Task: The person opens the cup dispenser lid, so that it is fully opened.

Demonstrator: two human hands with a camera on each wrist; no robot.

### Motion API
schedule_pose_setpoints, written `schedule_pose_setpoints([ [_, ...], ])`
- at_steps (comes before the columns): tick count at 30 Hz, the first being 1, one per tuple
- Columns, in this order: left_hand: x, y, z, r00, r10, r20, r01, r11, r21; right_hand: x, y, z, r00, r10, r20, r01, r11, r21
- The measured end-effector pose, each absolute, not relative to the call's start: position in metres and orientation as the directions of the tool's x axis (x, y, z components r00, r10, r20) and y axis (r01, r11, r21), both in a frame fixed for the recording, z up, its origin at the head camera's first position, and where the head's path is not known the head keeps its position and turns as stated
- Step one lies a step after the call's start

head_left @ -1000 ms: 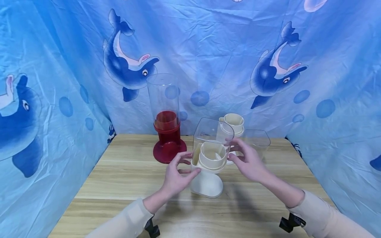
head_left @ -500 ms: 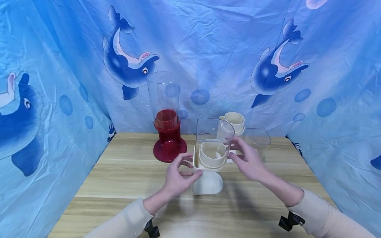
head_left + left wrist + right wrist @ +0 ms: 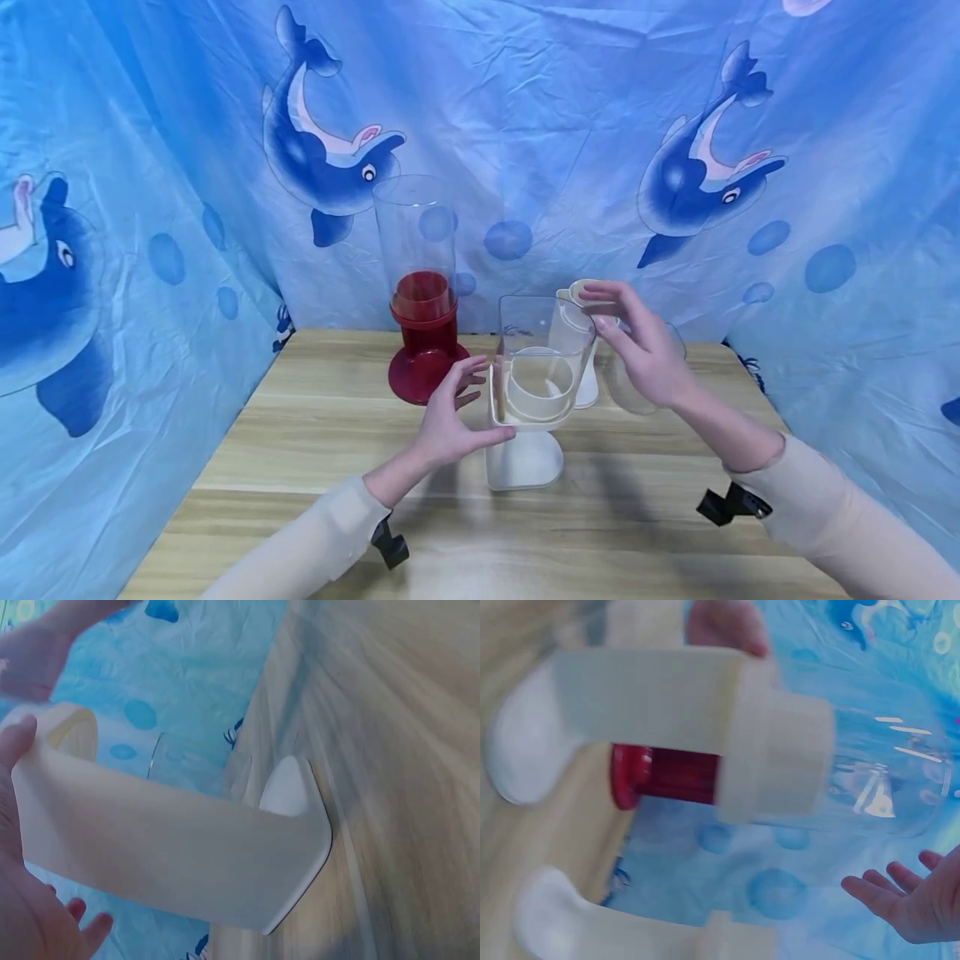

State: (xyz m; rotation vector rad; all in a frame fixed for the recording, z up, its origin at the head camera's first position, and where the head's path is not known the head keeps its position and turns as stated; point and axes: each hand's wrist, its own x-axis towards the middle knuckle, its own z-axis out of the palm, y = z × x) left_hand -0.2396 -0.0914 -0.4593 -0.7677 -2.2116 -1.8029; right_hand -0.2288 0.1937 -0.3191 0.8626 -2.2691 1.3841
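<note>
In front of me a white stand [image 3: 525,462] with a ring at its top stands on the table. A clear container [image 3: 885,776] sits upright in that ring. My left hand [image 3: 450,421] is at the stand's left side, its thumb at the ring's front. In the left wrist view its other fingers [image 3: 96,934] hang loosely, apart from the white stand. My right hand [image 3: 651,354] is raised to the right of the container. The right wrist view shows that hand's fingers [image 3: 874,896] extended and off the clear wall.
A red stand [image 3: 429,371] with a tall clear cylinder [image 3: 412,229] is at the back left. A second white stand [image 3: 587,390] is behind the container, partly hidden. Another clear container [image 3: 632,400] is behind my right hand. A blue dolphin-print curtain [image 3: 487,125] surrounds the table [image 3: 300,467].
The white stand has turned slightly to face me more squarely. My right hand has let go of the container and moved up and right. My left fingers have spread away from the ring.
</note>
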Motion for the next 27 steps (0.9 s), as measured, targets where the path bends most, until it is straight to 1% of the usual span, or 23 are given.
schedule_pose_setpoints([
  [5, -0.246, -0.094, -0.461, -0.825, 0.348, 0.446, 0.497, 0.07, 0.865, -0.231, 0.189, -0.302, -0.748, -0.447, 0.491, -0.655, 0.376, -0.655],
  [9, -0.25, -0.093, -0.462, -0.815, 0.358, 0.456, 0.508, 0.063, 0.859, -0.231, 0.182, -0.3, -0.737, -0.527, 0.423, -0.662, 0.436, -0.61],
  [14, -0.254, -0.093, -0.464, -0.816, 0.379, 0.437, 0.492, 0.059, 0.869, -0.232, 0.175, -0.301, -0.739, -0.552, 0.385, -0.663, 0.497, -0.559],
  [20, -0.256, -0.093, -0.464, -0.829, 0.4, 0.391, 0.455, 0.078, 0.887, -0.235, 0.171, -0.3, -0.718, -0.59, 0.368, -0.688, 0.523, -0.503],
  [27, -0.259, -0.089, -0.456, -0.853, 0.403, 0.332, 0.383, 0.049, 0.923, -0.23, 0.171, -0.299, -0.727, -0.574, 0.377, -0.682, 0.533, -0.502],
])
